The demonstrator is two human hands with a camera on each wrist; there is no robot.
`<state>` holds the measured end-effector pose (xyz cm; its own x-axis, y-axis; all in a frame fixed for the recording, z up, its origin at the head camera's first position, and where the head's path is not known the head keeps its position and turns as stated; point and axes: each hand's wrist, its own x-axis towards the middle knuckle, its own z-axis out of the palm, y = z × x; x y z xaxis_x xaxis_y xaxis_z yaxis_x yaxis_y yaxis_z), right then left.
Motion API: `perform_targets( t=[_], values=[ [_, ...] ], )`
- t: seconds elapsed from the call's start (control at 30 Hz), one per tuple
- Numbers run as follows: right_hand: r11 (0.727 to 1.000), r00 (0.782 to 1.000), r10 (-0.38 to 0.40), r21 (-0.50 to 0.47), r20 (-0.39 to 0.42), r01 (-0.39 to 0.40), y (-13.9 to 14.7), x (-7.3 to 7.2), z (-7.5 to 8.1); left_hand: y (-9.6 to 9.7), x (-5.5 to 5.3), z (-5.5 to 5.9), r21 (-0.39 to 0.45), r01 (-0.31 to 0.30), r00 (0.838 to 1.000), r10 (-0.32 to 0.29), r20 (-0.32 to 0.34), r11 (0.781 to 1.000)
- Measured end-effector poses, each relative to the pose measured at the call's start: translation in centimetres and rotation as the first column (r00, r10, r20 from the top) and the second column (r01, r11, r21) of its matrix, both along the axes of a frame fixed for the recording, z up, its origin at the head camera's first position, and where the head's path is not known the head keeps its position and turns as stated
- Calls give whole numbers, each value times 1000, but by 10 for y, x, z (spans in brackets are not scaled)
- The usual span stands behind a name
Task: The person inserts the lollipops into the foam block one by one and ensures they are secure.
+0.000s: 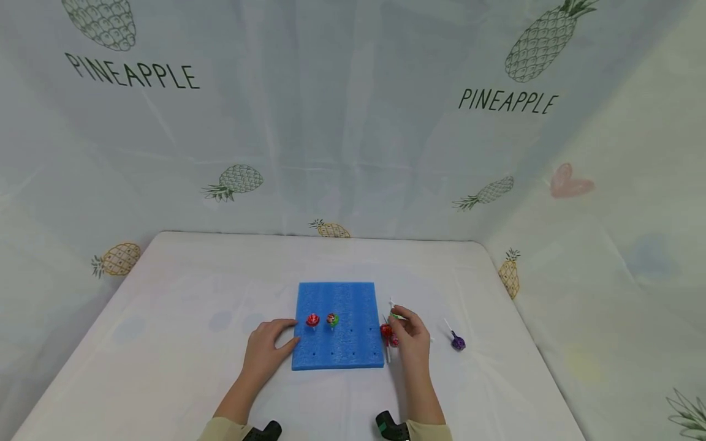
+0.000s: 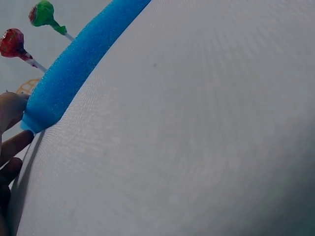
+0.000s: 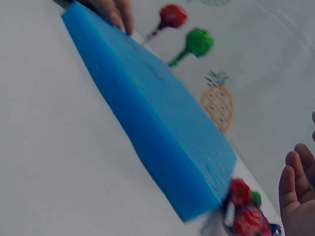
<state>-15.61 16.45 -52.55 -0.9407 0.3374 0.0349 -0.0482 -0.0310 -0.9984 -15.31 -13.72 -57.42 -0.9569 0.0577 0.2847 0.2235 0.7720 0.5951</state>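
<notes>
blue foam makes up the slab [image 1: 353,306], which lies flat on the white-covered table [image 1: 165,343], roughly midway between the table's left and right edges. it looks nearly square from above, its far side running about parallel to the table's far edge.

two lollipops stand in its holes, in its left half: a red lollipop [image 1: 312,320] nearer the slab's left edge, and a green lollipop [image 2: 42,13] just to the right. both point heads up, sticks down into the foam, their long axes close to upright.

the left hand [image 1: 265,348] rests at the slab's left edge, thumb and forefinger spread and touching the foam, with no curl around it. the right hand [image 1: 412,340] is bent over a cluster of lollipops [image 3: 247,221] lying just beside the slab's right edge; whether its fingertips are grasping one or are released, i cannot tell. in that cluster one white stick [image 1: 388,354] points toward the table's near edge.

a purple lollipop [image 1: 458,343] lies alone between the right hand and the table's right edge, stick aimed at the far edge and a little left, head toward the near right corner.
</notes>
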Motion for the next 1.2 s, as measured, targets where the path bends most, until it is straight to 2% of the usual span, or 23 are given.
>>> perform_targets(
  t=[0.13, 0.5, 0.73, 1.03, 1.2],
  values=[
    [998, 997, -61, 3, 36, 61, 18, 1, -1, -1, 0, -2, -1, -4, 1000, 4, 5, 1000],
    [992, 977, -100, 96, 190, 82, 40, 8, -9, 0, 0, -2, 10, 0, 1000, 0, 4, 1000],
    [991, 966, -49, 129, 254, 17, 43, 8, -18, 1, 0, -3, 7, -3, 1000, 3, 12, 1000],
    [984, 949, 53, 144, 311, -102, 52, 5, -19, 0, -1, -3, 7, -6, 1000, 5, 11, 1000],
    [982, 947, 65, 147, 316, -117, 53, 5, -18, 0, -2, -3, 8, -4, 1000, 3, 15, 1000]
  ],
)
